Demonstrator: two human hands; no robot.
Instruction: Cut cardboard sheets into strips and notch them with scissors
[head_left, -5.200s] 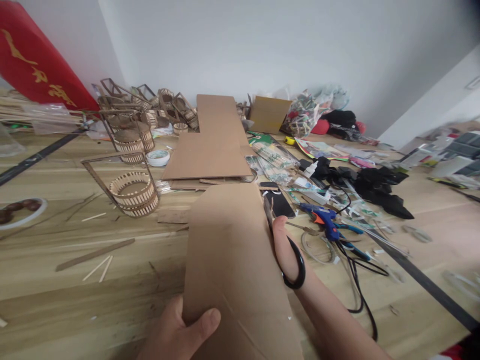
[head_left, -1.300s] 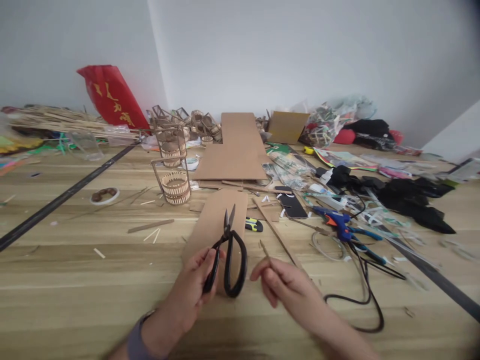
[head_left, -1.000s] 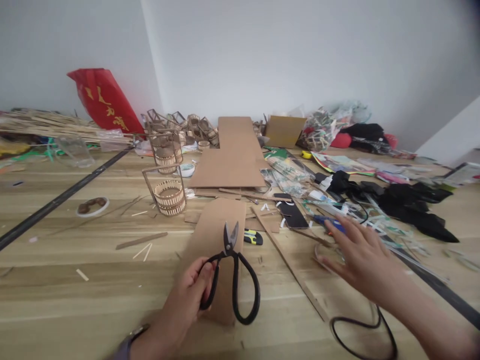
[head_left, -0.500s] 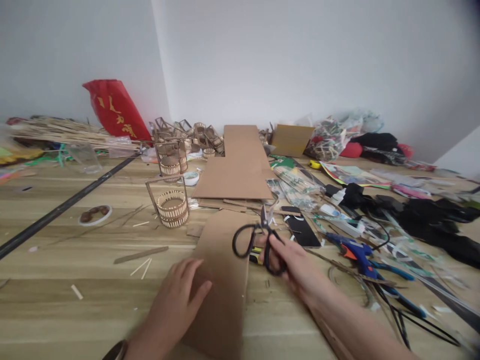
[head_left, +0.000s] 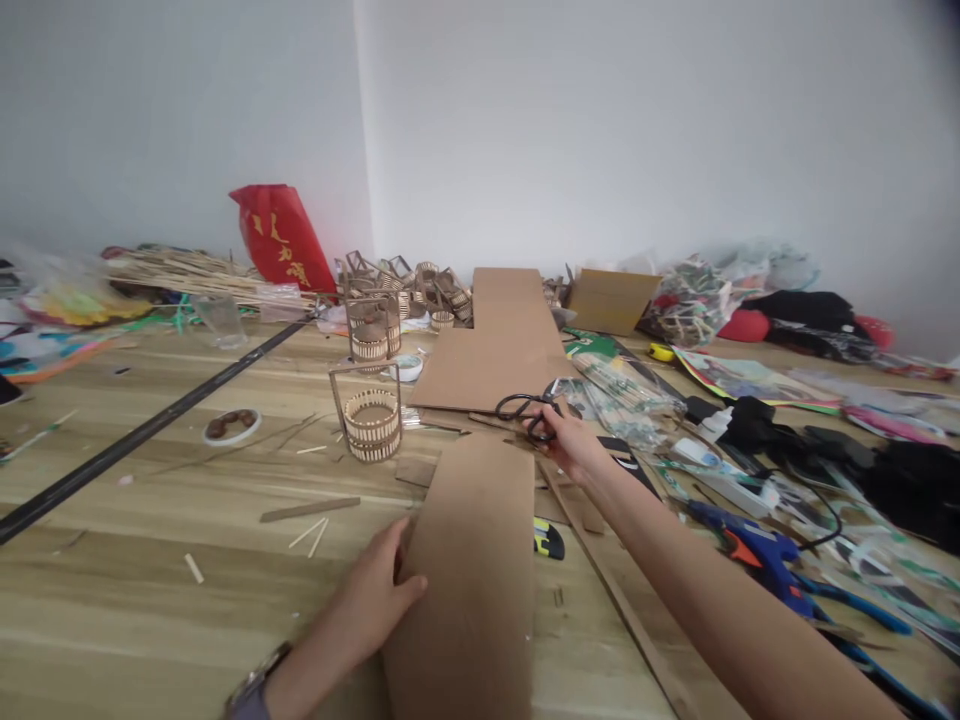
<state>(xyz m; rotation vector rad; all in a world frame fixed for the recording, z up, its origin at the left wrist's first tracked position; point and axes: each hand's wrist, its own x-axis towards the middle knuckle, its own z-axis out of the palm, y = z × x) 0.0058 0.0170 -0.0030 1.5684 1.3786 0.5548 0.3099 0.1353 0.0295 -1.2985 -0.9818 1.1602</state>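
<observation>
My right hand [head_left: 566, 438] grips black-handled scissors [head_left: 516, 406] at the near edge of a stack of flat cardboard [head_left: 491, 365]. One handle loop stands out to the left of the fingers; I cannot make out the blades clearly. Below them a long cardboard strip [head_left: 476, 570] lies on the table, running towards me. At its left edge is my left hand [head_left: 379, 580], thumb over the cardboard and apart from the fingers, which touch the edge. A yellow and black utility knife [head_left: 549, 538] pokes out from the strip's right side.
A small bamboo basket [head_left: 371, 425] with a square handle stands left of the stack; several more are piled behind. Thin sticks [head_left: 309, 508] and a white dish [head_left: 232, 428] lie left. To the right are a blue glue gun [head_left: 750, 545], pliers [head_left: 855, 602] and plastic packets [head_left: 626, 390].
My right hand has carried the scissors forward and down to the cardboard stack. My left hand has turned slightly at the strip's left edge. The view has shifted left.
</observation>
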